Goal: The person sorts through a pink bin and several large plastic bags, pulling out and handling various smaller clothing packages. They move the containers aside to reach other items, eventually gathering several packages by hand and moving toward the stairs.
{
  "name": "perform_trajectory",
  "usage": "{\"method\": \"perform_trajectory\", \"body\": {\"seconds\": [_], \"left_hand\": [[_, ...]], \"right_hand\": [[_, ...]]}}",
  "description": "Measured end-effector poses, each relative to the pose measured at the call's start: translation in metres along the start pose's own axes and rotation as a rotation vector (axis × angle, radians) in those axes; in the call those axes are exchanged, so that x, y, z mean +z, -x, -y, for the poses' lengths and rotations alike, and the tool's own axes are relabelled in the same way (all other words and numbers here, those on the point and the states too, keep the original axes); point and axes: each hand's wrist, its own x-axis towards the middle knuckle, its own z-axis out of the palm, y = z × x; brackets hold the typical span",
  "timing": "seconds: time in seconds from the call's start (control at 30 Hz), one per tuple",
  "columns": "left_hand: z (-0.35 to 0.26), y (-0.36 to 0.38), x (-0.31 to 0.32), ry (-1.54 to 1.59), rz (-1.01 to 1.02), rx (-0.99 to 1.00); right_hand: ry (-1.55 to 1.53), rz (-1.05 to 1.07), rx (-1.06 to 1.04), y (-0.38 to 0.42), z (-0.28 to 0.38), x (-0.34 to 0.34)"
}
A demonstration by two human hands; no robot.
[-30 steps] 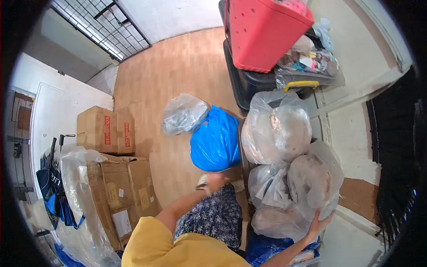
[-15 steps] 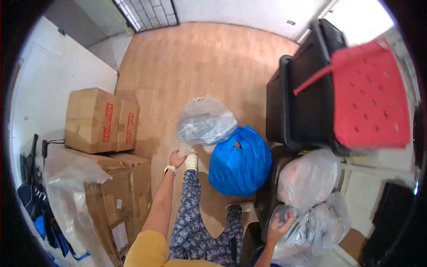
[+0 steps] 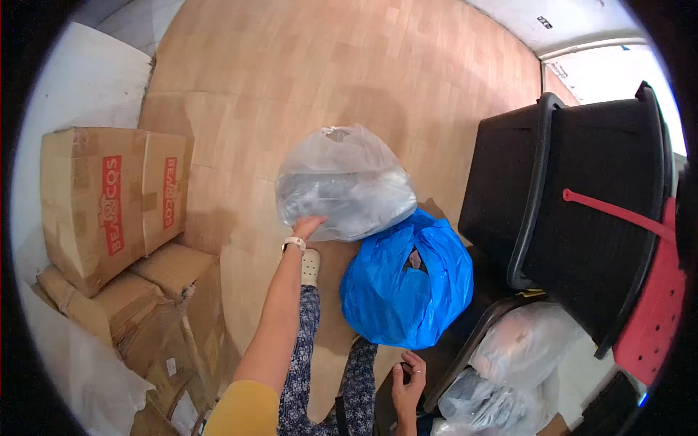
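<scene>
A clear plastic bag (image 3: pixel 342 189) with grey contents lies on the floor ahead. My left hand (image 3: pixel 310 227) reaches to its lower left edge; the fingertips are against the plastic, and whether they grip it is hard to see. Touching that bag on its near right side is a full blue plastic bag (image 3: pixel 407 291). Below the blue bag, my right hand (image 3: pixel 409 378) is raised with fingers curved and apart, holding nothing. It is left of the clear bags (image 3: pixel 523 341) on the right.
Cardboard boxes (image 3: pixel 109 203) are stacked at the left, with plastic sheeting (image 3: pixel 80 363) near them. Large black bins (image 3: pixel 596 196) and a red plastic piece (image 3: pixel 654 320) stand at the right. My feet are beside the blue bag.
My left hand has moved forward from near my shoe to the clear bag. My right hand has moved left, away from the clear bags at the right. The view has shifted.
</scene>
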Motion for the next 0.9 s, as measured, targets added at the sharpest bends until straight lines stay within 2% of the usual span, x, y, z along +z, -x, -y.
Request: {"method": "perform_trajectory", "body": {"seconds": [0.03, 0.1, 0.13, 0.2, 0.27, 0.3, 0.33, 0.4, 0.43, 0.5, 0.53, 0.57, 0.63, 0.67, 0.7, 0.73, 0.77, 0.8, 0.83, 0.87, 0.9], "left_hand": [[-0.004, 0.005, 0.001, 0.003, 0.01, -0.009], [-0.009, 0.022, 0.001, 0.329, -0.056, 0.069], [-0.002, 0.024, 0.002, 0.323, -0.051, 0.064], [0.01, 0.044, -0.005, -0.03, -0.18, 0.362], [0.001, 0.113, -0.012, -0.056, 0.038, 0.388], [-0.001, 0.149, -0.002, -0.086, -0.039, 0.438], [0.0, 0.204, 0.005, -0.141, 0.114, 0.696], [-0.016, 0.274, 0.013, -0.17, 0.236, 0.806], [-0.017, 0.301, 0.019, -0.179, 0.285, 0.855], [-0.011, 0.34, 0.016, -0.071, 0.23, 0.956], [0.0, 0.351, 0.008, -0.08, 0.225, 0.947], [0.011, 0.362, 0.001, -0.133, 0.306, 0.918], [0.027, 0.367, -0.015, -0.158, 0.454, 0.913], [0.029, 0.366, -0.029, -0.119, 0.488, 0.737], [0.026, 0.361, -0.046, -0.081, 0.517, 0.565], [0.026, 0.344, -0.062, 0.111, 0.431, 0.463], [0.033, 0.317, -0.077, 0.298, 0.343, 0.358], [0.06, 0.275, -0.087, 0.459, 0.269, 0.27], [0.085, 0.242, -0.094, 0.397, -0.005, 0.301], [0.071, 0.236, -0.115, 0.252, -0.072, 0.202], [0.076, 0.218, -0.126, 0.223, -0.055, 0.16]], "right_hand": [[0.022, 0.017, -0.034, -0.01, 0.001, 0.001], [-0.003, 0.008, -0.056, -0.035, 0.002, 0.003], [-0.042, -0.002, -0.097, -0.05, 0.005, 0.004], [-0.193, 0.018, -0.082, -0.087, 0.029, 0.009], [-0.21, 0.082, -0.037, -0.124, 0.044, 0.023], [-0.166, 0.064, -0.008, -0.153, 0.05, 0.046], [-0.133, 0.051, 0.013, -0.173, 0.058, 0.079], [0.287, -0.028, 0.174, -0.183, 0.045, 0.138], [0.283, -0.026, 0.172, -0.179, 0.03, 0.15], [0.445, 0.209, 0.528, -0.156, 0.009, 0.171], [0.405, 0.276, 0.539, -0.145, 0.014, 0.164], [0.377, 0.342, 0.549, -0.136, 0.015, 0.15], [0.425, 0.33, 0.428, -0.116, -0.009, 0.139], [0.431, 0.334, 0.424, -0.109, -0.024, 0.132], [0.332, 0.348, 0.3, -0.107, -0.038, 0.126], [0.234, 0.363, 0.179, -0.103, -0.044, 0.122], [0.236, 0.366, 0.177, -0.094, -0.039, 0.117], [0.104, 0.384, 0.157, -0.08, -0.025, 0.109], [-0.033, 0.402, 0.139, -0.062, -0.007, 0.102], [-0.097, 0.398, 0.096, -0.044, 0.006, 0.096], [-0.155, 0.387, 0.049, -0.03, 0.019, 0.085]]}}
